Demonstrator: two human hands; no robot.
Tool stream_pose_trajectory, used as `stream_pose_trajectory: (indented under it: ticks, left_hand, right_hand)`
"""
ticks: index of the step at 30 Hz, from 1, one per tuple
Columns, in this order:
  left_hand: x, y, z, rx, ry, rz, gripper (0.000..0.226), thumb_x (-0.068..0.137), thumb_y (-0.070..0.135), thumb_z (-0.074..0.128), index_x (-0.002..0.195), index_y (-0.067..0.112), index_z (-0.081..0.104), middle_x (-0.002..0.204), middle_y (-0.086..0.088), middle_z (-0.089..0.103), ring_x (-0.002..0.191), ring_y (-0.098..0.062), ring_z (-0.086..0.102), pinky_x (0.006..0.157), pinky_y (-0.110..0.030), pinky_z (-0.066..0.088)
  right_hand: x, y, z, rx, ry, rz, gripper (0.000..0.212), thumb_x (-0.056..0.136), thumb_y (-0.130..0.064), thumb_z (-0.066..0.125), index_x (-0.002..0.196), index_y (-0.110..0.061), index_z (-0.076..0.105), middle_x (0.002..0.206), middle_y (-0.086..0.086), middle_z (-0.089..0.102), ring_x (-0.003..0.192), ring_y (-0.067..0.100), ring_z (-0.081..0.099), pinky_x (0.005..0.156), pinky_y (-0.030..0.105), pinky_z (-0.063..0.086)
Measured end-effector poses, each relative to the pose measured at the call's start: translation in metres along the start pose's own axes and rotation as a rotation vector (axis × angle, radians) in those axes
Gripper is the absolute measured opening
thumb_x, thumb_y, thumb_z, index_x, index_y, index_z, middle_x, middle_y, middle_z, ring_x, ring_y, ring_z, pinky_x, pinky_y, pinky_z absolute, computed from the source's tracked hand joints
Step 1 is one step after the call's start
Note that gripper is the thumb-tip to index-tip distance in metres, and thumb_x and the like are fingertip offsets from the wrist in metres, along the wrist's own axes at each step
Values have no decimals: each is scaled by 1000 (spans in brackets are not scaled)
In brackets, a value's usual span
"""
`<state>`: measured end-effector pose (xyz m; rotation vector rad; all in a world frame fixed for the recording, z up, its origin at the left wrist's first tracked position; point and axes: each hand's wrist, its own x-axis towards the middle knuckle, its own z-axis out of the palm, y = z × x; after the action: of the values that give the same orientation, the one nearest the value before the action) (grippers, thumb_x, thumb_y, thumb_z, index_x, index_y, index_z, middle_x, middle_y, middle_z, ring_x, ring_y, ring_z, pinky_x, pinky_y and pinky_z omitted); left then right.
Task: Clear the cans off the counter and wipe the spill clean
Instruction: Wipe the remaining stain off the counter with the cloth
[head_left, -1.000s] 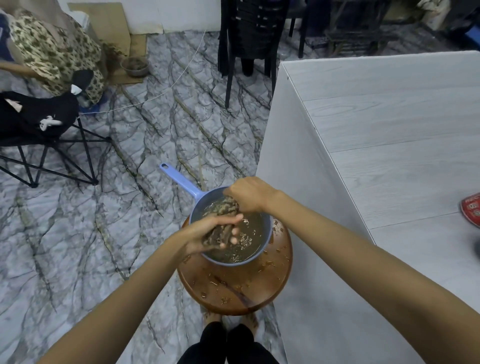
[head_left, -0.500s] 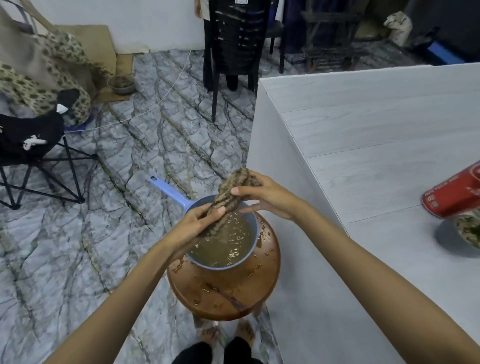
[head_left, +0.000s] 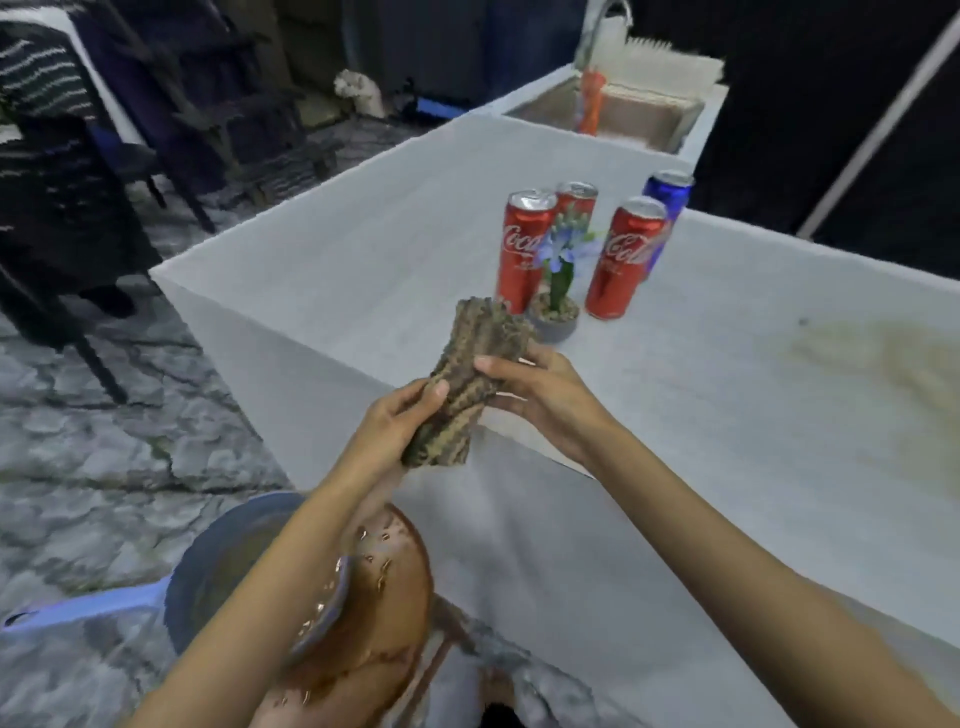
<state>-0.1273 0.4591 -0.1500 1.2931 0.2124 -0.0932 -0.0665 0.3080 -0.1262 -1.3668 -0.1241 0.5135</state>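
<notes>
Your left hand (head_left: 397, 423) and right hand (head_left: 540, 395) both gripped twisted rag (head_left: 470, 371) above worktop (head_left: 395, 249) near edge; cans (head_left: 524, 249) stood behind; spill (head_left: 883, 358) toward right edge.

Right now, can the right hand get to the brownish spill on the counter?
Probably yes: the spill lies on open counter to the right hand's right, nothing between; but that hand grips the cloth.

"Coca-Cola" script on two front red cans (head_left: 524, 249) (head_left: 626, 258); blue can (head_left: 666, 202) label probably unreadable.
</notes>
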Motion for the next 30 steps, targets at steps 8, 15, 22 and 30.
stream_pose_trajectory:
  ticks: [8,15,22,30]
  left_hand:
    - [22,-23,149,-335,-458,-423,27,75,21,61,95,6,72,96,-7,72,81,-16,69,76,-27,55]
    - [30,-50,251,187,-542,-224,31,74,15,70,103,3,66,97,-11,69,78,-18,66,65,-23,51]
    - [30,-82,310,511,-407,-70,30,78,27,70,102,8,71,101,-7,72,85,-14,67,73,-22,52]
    - [51,-87,311,1173,-172,259,34,90,31,53,116,12,64,124,-15,59,122,-32,46,101,-36,39]
  right_hand:
    - [-106,-25,-119,155,454,-126,30,86,-15,63,114,-4,62,100,10,65,89,23,62,88,35,51]
    - [-160,-31,-210,84,641,-69,34,87,-28,63,111,-4,63,98,8,66,82,19,64,73,27,54]
    - [-168,-24,-282,-238,617,60,59,79,-4,69,133,-2,45,117,19,64,102,27,62,89,31,52]
    - [-147,-6,-258,-1237,802,21,55,96,-35,40,143,-12,26,145,14,32,131,29,34,103,40,34]
